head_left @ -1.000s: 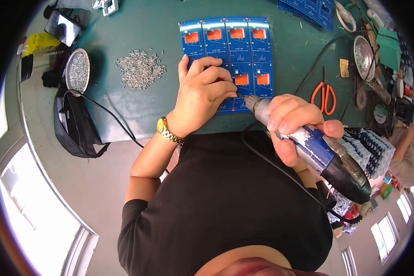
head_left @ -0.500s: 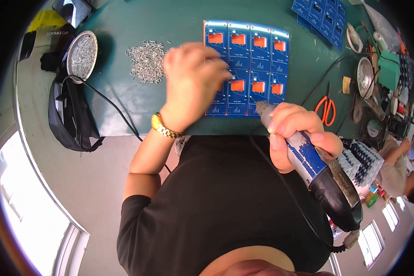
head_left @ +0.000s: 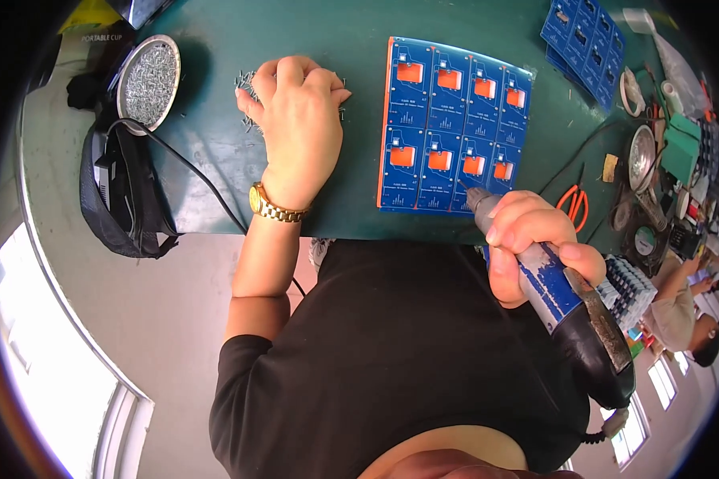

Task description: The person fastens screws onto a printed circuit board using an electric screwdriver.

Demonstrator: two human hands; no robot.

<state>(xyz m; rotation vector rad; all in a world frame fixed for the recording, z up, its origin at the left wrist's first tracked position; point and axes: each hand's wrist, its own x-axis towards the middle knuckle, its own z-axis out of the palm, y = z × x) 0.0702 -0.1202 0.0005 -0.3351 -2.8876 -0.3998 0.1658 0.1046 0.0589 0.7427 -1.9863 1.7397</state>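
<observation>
My left hand (head_left: 299, 108), with a gold watch (head_left: 273, 206) on its wrist, is over the pile of small metal screws (head_left: 248, 83). Its fingers are bent down into the pile. The tips are hidden, so what they pinch cannot be seen. My right hand (head_left: 539, 239) wraps around a blue, grey and black electric screwdriver (head_left: 553, 289). The tool is tilted, its bit pointing at the lower right part of a blue circuit board panel (head_left: 458, 120). Orange shows through the panel's cutouts. Whether the bit touches the panel cannot be told.
A round metal dish of screws (head_left: 148, 86) stands at the left beside a black bag (head_left: 128, 199). More blue panels (head_left: 587, 44) lie at the far right. Orange-handled scissors (head_left: 574, 207), cables and another metal dish (head_left: 641, 160) are on the right. Another person (head_left: 679, 319) sits beyond.
My left hand has moved left, from the panel's edge onto the screw pile. My right hand still holds the screwdriver near the panel. The whole view has shifted slightly.
</observation>
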